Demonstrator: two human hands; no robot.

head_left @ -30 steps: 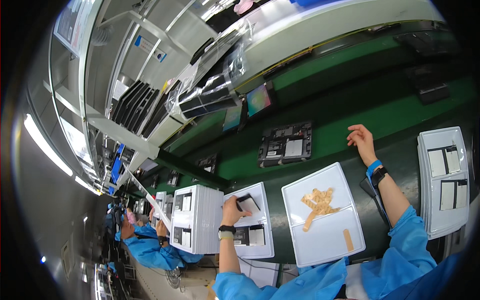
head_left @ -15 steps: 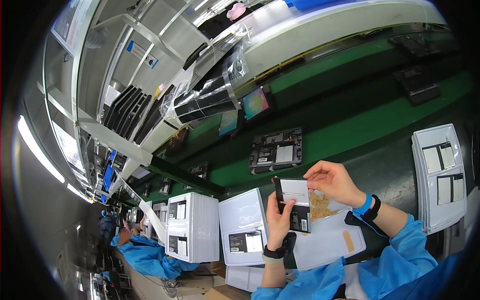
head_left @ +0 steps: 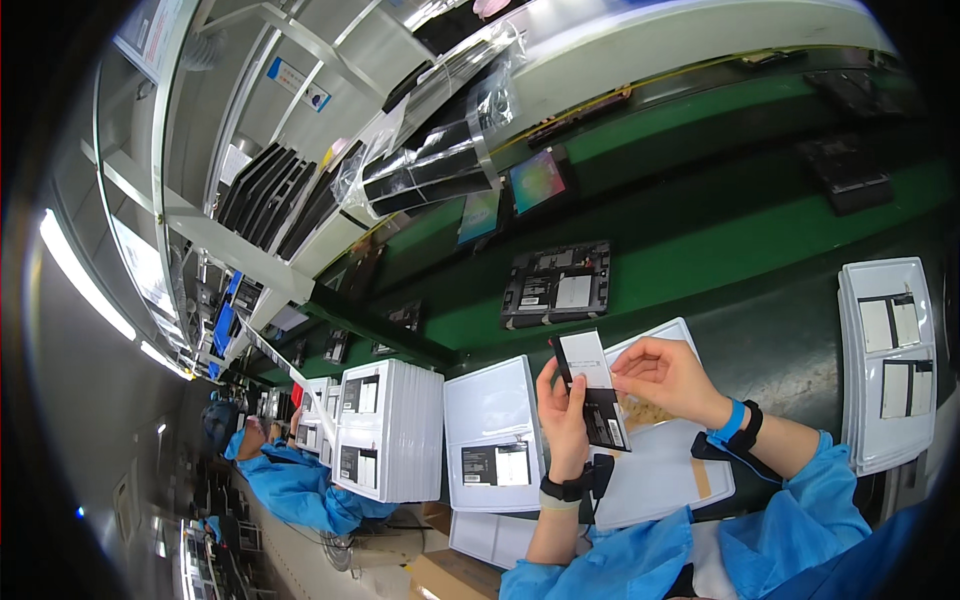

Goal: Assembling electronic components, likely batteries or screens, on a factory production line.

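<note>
My left hand [head_left: 563, 415] grips a flat black-and-white battery-like pack [head_left: 592, 388] by its left edge and holds it upright over a white tray [head_left: 660, 475]. My right hand [head_left: 668, 372] pinches the right side of the same pack near its white upper half. Both wrists wear dark straps, and the right one also has a blue band. Tan strips lie on the tray, partly hidden behind the pack and my hands.
A white tray [head_left: 492, 410] with one black-and-white pack [head_left: 495, 465] lies left of my hands, beside a stack of white trays [head_left: 392, 430]. Another tray [head_left: 887, 365] with two packs is at the right. An open black device [head_left: 558, 284] rides the green belt [head_left: 700, 250]. A co-worker in blue [head_left: 285, 480] sits far left.
My left hand lifted the pack from the left tray, and my right hand came back from the belt to meet it. Both hands now hold it slightly higher over the middle tray.
</note>
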